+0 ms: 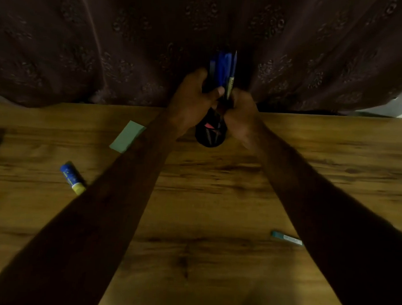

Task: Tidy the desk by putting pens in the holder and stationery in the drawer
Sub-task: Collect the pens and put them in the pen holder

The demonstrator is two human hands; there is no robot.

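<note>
Worktop (204, 210): wood-grain, dimly lit, crossed by both forearms reaching away.
Teal pen (286, 238): lies flat at near right, partly hidden under the right forearm, well apart from the holder.
Glue stick (72, 178): blue body, yellow end; lies on its side at left, just beside the left forearm.
Green paper slip (127, 136): flat on the worktop, farther back on the left, near the left wrist.
Pen holder (210, 135): dark cup standing near the far edge, between the two wrists, with pink and dark items showing inside.
Left hand (190, 101): grip closed, fingers wrapped round the bundle, thumb laid across its front.
Right hand (242, 112): grip closed too, fingers curled against the lower part of the same bundle, touching the left hand.
Blue pens (222, 68): held upright as a bundle directly above the holder, one with a pale barrel on the right side; lower ends possibly already inside the cup, hidden by the fingers.
Curtain (85, 43): dark patterned fabric hanging behind the far edge.
</note>
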